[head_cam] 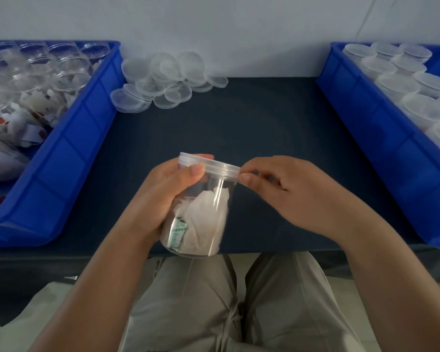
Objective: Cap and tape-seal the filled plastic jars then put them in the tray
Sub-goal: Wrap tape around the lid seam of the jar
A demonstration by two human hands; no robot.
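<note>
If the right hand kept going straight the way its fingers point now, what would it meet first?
The right hand points leftward, fingertips already at the clear screw lid of the filled clear plastic jar; that lid comes first.

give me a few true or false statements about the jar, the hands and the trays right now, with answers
1. The left hand holds the jar. True.
2. The jar has no lid. False: a clear lid sits on it.
3. The right hand rests flat on the table. False: its fingertips pinch at the lid's edge.
4. Loose lids lie piled between the two trays. True.
5. The right tray holds uncapped jars. False: its jars are capped; the left tray holds the open ones.
</note>
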